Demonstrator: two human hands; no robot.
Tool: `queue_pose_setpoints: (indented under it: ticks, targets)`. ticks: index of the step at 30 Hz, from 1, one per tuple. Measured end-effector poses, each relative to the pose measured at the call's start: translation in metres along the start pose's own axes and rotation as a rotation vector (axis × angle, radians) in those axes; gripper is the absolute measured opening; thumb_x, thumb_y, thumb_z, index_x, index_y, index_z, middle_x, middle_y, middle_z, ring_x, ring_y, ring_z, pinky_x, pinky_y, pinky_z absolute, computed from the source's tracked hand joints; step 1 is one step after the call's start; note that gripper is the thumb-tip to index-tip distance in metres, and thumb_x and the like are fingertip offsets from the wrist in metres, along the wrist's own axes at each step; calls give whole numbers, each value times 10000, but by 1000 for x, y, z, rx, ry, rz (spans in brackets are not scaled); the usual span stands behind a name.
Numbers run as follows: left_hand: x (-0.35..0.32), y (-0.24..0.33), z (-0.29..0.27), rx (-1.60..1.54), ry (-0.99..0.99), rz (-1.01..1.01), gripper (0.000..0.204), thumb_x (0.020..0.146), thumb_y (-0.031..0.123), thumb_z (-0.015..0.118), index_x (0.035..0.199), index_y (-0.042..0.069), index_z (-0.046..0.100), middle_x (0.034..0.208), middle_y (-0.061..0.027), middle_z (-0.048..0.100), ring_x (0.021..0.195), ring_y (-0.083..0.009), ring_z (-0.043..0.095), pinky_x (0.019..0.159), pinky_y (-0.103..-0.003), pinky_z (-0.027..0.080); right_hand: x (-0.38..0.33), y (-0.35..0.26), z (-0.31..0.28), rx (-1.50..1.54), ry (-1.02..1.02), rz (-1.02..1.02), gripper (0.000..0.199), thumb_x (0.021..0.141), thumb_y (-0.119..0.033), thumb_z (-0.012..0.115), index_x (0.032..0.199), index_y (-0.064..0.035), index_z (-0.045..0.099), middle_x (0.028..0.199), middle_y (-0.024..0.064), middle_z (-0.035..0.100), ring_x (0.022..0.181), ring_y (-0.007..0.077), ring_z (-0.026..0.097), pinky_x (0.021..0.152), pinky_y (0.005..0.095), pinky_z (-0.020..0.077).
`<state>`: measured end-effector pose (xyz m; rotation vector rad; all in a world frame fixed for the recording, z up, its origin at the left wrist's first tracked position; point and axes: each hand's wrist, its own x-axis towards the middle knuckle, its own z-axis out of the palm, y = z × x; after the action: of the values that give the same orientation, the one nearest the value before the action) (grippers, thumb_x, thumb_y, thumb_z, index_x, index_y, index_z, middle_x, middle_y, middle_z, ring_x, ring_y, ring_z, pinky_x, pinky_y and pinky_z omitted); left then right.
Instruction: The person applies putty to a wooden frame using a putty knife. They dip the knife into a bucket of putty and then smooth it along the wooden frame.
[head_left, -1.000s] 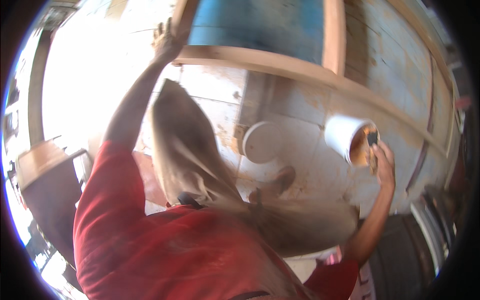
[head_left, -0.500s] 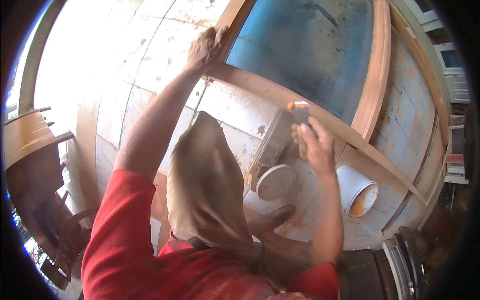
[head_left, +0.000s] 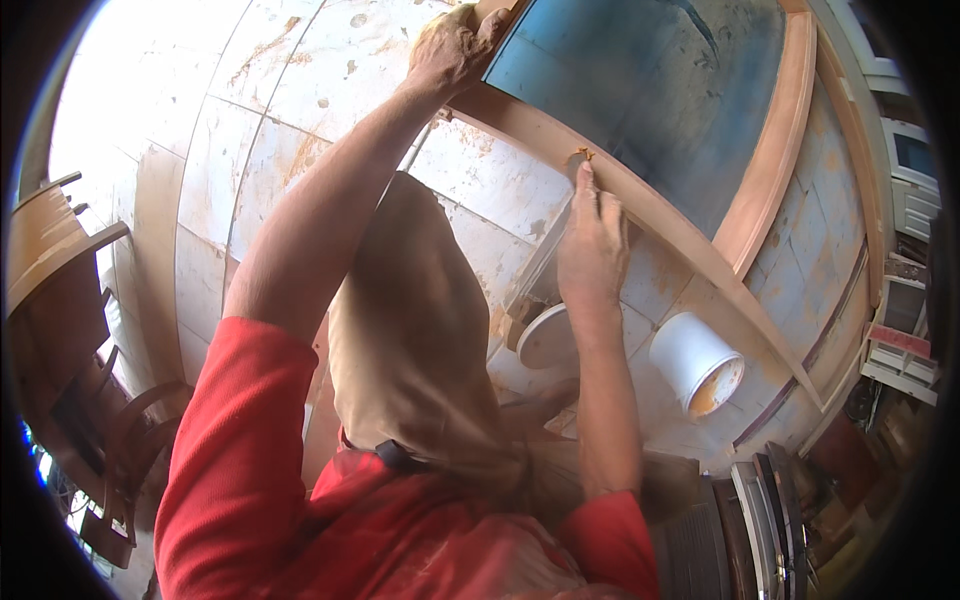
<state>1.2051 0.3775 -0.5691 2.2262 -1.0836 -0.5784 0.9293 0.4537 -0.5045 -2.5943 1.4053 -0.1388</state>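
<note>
A wooden frame (head_left: pixel 530 128) holds a bluish glass panel (head_left: pixel 640 110) before me. My left hand (head_left: pixel 450 48) is closed around the frame's upper left corner. In my right hand (head_left: pixel 593 245), a putty knife (head_left: pixel 575 165) is gripped, index finger stretched along it. Its blade rests at the lower rail of the frame, with a dab of orange-brown putty (head_left: pixel 586 154) at its tip. My right fingers and palm hide most of the handle.
A white bucket (head_left: pixel 685 350) lies tipped near my right forearm, with orange putty inside. Beside that forearm is a round white lid (head_left: pixel 547 337). Wooden furniture (head_left: pixel 60 290) stands far left; stacked panels (head_left: pixel 760 520) are at lower right. The tiled floor (head_left: pixel 290 150) is stained.
My right hand has swung up and left, turning the putty knife from the air onto the frame's lower rail. My left hand keeps its hold on the corner; the view has shifted slightly.
</note>
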Motion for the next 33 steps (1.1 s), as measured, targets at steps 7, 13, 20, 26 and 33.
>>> queue_pose_setpoints:
  ticks: [7,13,20,26,33]
  targets:
    - [-1,0,-3,-42,10,0,686,947,633,478,1156,4,654,1067,-270,691,1082,-413,642,960,-485,477,-2,-11,-31,-201,-298,15,588,901,-26,605,1472,-23,465,1053,154,588,972,317,654,733,394,600]
    - [-2,4,-3,-107,-36,-19,694,955,631,476,1260,23,614,1142,-264,680,1119,-407,636,989,-486,474,34,-23,-57,-226,-260,-80,481,918,-19,561,1399,-44,554,1024,169,633,964,317,687,779,418,600]
    - [-6,7,-6,-135,-81,-82,715,960,654,442,1256,27,619,1147,-269,681,1122,-404,643,987,-482,480,22,-22,-69,-280,-339,22,423,949,-55,522,1367,-62,582,1039,168,656,963,319,704,821,434,593]
    - [-3,3,-5,-94,-44,-34,773,959,677,408,1202,-19,639,1081,-289,691,1068,-419,664,957,-500,490,23,-22,-45,-232,-268,-9,402,955,-69,520,1349,-53,593,1043,179,655,965,332,703,821,447,587]
    - [-5,4,-3,-67,-24,-31,768,945,683,420,1207,-2,651,1078,-281,698,1061,-413,669,956,-496,492,28,-24,-56,-210,-323,35,380,964,-84,508,1327,-53,615,1023,185,668,963,358,702,827,464,576]
